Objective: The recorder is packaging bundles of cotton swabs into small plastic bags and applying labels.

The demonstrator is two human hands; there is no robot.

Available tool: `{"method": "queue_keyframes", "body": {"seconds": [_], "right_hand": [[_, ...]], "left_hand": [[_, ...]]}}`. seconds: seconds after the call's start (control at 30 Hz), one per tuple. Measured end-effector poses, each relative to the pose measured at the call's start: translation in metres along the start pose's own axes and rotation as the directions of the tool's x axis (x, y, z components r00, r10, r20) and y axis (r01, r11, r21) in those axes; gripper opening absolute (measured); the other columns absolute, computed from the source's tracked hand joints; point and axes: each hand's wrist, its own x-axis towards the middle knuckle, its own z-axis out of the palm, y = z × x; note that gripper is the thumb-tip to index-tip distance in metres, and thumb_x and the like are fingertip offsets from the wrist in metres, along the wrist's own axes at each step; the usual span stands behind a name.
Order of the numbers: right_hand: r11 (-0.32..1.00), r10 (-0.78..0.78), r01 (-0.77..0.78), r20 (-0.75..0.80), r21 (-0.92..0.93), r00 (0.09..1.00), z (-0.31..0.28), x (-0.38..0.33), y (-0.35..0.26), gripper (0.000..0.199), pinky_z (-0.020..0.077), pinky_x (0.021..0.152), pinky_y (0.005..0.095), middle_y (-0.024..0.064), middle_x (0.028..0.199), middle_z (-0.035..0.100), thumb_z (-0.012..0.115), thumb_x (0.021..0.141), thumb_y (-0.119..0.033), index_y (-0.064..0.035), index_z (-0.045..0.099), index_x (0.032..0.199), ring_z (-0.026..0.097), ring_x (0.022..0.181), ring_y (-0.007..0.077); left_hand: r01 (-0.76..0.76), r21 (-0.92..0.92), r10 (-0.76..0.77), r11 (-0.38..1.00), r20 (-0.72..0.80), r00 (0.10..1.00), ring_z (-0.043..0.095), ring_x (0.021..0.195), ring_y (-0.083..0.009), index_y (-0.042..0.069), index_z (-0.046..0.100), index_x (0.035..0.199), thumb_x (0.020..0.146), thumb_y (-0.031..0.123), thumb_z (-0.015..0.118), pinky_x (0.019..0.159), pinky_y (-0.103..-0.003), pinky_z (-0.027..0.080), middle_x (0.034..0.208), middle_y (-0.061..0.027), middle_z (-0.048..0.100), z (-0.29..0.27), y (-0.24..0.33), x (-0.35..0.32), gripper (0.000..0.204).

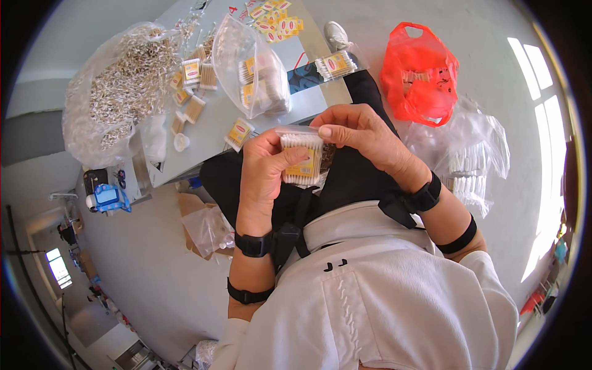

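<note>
A small clear packet of cotton swabs (300,158) with a yellow label is held in front of my chest. My left hand (264,174) grips its lower left side, thumb across the front. My right hand (361,132) pinches the packet's top edge with thumb and fingers. Both wrists carry black bands.
A grey table (217,123) ahead holds loose swab packets (193,71), a clear bag of packets (256,74), one packet (335,65) and a big bag of pale bits (117,86). A red plastic bag (419,74) and clear bags of swabs (468,166) lie on the floor at right.
</note>
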Motion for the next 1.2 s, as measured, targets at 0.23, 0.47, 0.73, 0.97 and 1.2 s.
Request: {"method": "queue_keyframes", "body": {"seconds": [0.23, 0.47, 0.73, 0.97, 1.2], "right_hand": [[0.854, -0.094, 0.173, 0.180, -0.491, 0.979, -0.011, 0.001, 0.007, 0.013, 0.0380, 0.054, 0.0202, -0.0036, 0.067, 0.053, 0.061, 0.086, -0.013, -0.0002, 0.060, 0.082, 0.047, 0.061, 0.0037], [0.978, -0.070, 0.025, -0.211, -0.208, 0.975, 0.000, -0.003, 0.017, 0.016, 0.0360, 0.053, 0.0216, -0.0009, 0.064, 0.052, 0.060, 0.084, -0.009, 0.0031, 0.057, 0.074, 0.044, 0.061, 0.0044], [0.944, -0.212, 0.094, -0.361, -0.316, 0.908, -0.021, 0.063, 0.074, 0.016, 0.0374, 0.050, 0.0224, 0.0007, 0.061, 0.054, 0.059, 0.083, -0.008, 0.0038, 0.058, 0.072, 0.047, 0.058, 0.0051], [0.989, -0.087, 0.033, -0.397, -0.142, 0.914, -0.025, 0.068, 0.072, 0.022, 0.0367, 0.049, 0.0211, 0.0002, 0.062, 0.055, 0.060, 0.086, -0.015, 0.0007, 0.060, 0.071, 0.048, 0.056, 0.0051], [1.000, 0.010, -0.017, -0.350, -0.016, 0.937, -0.031, 0.065, 0.069, 0.024, 0.0376, 0.050, 0.0194, -0.0007, 0.064, 0.057, 0.059, 0.090, -0.020, -0.0018, 0.062, 0.075, 0.049, 0.055, 0.0052]], "left_hand": [[-0.059, 0.531, -0.010, 0.846, 0.127, 0.992, 0.059, 0.076, -0.0099, -0.002, 0.062, 0.097, 0.067, -0.001, 0.074, 0.069, -0.023, 0.047, 0.086, -0.0038, 0.064, 0.008, 0.005, 0.005, 0.032], [-0.349, 0.708, 0.396, 0.614, 0.106, 0.912, 0.054, 0.077, -0.0250, 0.003, 0.053, 0.082, 0.064, 0.003, 0.075, 0.061, -0.033, 0.045, 0.085, -0.0101, 0.052, 0.030, -0.015, 0.008, 0.028], [-0.403, 0.723, 0.523, 0.562, 0.066, 0.849, 0.052, 0.077, -0.0300, 0.001, 0.051, 0.075, 0.063, 0.006, 0.074, 0.068, -0.036, 0.045, 0.085, -0.0138, 0.049, 0.009, -0.067, 0.077, 0.026], [-0.353, 0.776, 0.562, 0.523, -0.002, 0.827, 0.052, 0.074, -0.0337, 0.001, 0.049, 0.070, 0.066, 0.005, 0.072, 0.067, -0.039, 0.045, 0.081, -0.0153, 0.050, 0.014, -0.069, 0.088, 0.023], [-0.351, 0.671, 0.513, 0.653, -0.050, 0.857, 0.053, 0.067, -0.0315, 0.000, 0.050, 0.069, 0.069, 0.001, 0.069, 0.058, -0.038, 0.045, 0.074, -0.0138, 0.051, 0.011, -0.070, 0.093, 0.019]]}}
